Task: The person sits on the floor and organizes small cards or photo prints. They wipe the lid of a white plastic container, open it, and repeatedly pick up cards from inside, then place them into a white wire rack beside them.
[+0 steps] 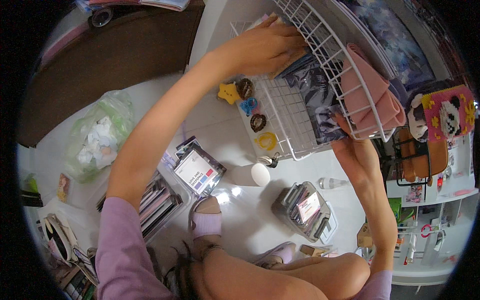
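A white wire basket is mounted at the upper right, holding dark printed packages and thin flat items. My left hand reaches over its near side onto the flat items at the back; its fingertips are partly hidden behind the wires. At the basket's right end, my right hand touches the printed dark package, the fingers partly covered by the wire front. A folded pink cloth lies in the adjoining wire section. Hair ties and a yellow star-shaped item are on a white ledge beside the basket.
On the floor stand a clear bin of upright flat items, a smaller grey bin, a white cylinder and a clear bottle. A green translucent bag holds scraps at the left. A dark brown furniture panel is upper left.
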{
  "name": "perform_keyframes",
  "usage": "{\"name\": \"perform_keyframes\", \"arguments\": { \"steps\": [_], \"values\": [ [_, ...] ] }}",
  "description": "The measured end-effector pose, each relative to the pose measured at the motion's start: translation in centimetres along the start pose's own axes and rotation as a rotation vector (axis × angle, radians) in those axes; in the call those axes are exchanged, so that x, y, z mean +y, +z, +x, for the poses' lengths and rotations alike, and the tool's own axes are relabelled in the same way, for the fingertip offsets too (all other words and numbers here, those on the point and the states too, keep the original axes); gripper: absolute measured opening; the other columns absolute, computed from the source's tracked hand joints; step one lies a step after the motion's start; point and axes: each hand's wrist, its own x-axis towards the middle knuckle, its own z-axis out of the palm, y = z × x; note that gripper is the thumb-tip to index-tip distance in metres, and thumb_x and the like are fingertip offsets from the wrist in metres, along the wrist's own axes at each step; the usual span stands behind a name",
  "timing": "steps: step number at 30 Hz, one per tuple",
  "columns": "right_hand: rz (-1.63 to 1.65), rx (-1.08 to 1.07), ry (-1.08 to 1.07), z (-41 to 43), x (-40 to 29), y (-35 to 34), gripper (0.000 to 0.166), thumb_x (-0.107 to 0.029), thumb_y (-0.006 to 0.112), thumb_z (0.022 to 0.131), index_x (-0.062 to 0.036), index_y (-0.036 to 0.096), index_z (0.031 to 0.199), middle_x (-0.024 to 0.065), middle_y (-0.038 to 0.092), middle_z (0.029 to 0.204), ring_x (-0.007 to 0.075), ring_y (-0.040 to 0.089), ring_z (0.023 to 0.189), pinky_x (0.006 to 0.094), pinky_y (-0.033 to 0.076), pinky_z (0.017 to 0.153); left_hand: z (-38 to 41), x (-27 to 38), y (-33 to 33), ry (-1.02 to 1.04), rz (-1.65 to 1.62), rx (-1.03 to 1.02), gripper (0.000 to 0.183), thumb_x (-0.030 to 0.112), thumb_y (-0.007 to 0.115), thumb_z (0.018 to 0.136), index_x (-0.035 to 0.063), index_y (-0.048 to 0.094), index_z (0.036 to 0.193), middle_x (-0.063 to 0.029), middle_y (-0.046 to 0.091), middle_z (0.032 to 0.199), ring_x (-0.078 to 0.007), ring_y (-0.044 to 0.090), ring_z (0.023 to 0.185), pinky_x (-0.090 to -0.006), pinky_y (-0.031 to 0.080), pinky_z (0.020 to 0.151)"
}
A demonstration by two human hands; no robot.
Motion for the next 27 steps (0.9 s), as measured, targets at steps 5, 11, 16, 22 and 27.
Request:
{"name": "perform_keyframes", "arguments": {
  "steps": [5,11,16,22,27],
  "values": [
    [-0.044,0.077,-0.028,0.3,-0.1,-0.5,0.034,-0.01,0.065,0.087,-0.0063,0.057,0.119,0.0081,0.06,0.118,0.0196,0.055,0.107,0.0358,0.044,0.096,-0.3,0.6,0.1,-0.12,-0.08,0.087,0.029,0.011,0.052,0.085,0.0082,0.059,0.113,-0.0131,0.056,0.11,-0.0308,0.053,0.106,-0.0465,0.031,0.101],
    [-0.223,0.108,-0.038,2.0,1.9,-0.2,0.033,-0.014,0.066,0.087,-0.0083,0.057,0.118,0.0071,0.061,0.114,0.0172,0.055,0.107,0.0356,0.045,0.093,-2.5,-0.2,-1.8,-0.18,-0.06,-0.009,0.034,-0.006,0.051,0.076,0.0042,0.055,0.109,-0.0168,0.053,0.112,-0.0352,0.047,0.112,-0.0468,0.03,0.104],
    [-0.329,0.258,-0.132,0.9,0.3,0.5,0.035,-0.017,0.064,0.089,-0.0102,0.054,0.122,0.005,0.061,0.112,0.0161,0.055,0.106,0.0343,0.046,0.091,-0.4,-0.6,-0.3,-0.102,0.009,-0.039,0.039,-0.003,0.053,0.078,0.0089,0.057,0.116,-0.0141,0.055,0.115,-0.0313,0.048,0.117,-0.0494,0.02,0.111],
    [-0.13,0.225,-0.02,4.0,-2.7,-6.5,0.035,-0.018,0.064,0.089,-0.0107,0.053,0.122,0.0041,0.06,0.113,0.0151,0.056,0.105,0.0327,0.046,0.091,-0.6,-1.8,0.2,-0.126,0.046,-0.103,0.044,-0.004,0.054,0.076,0.0092,0.057,0.118,-0.0156,0.053,0.118,-0.0319,0.044,0.121,-0.0485,0.016,0.114],
    [-0.239,0.007,-0.137,0.2,0.2,1.4,0.035,-0.014,0.064,0.089,-0.01,0.053,0.122,0.0045,0.059,0.115,0.0158,0.056,0.107,0.0339,0.047,0.092,-0.5,-2.1,-1.6,-0.1,0.094,-0.26,0.041,-0.002,0.052,0.075,0.008,0.057,0.114,-0.0152,0.055,0.114,-0.0321,0.047,0.118,-0.049,0.019,0.112]
  ]
}}
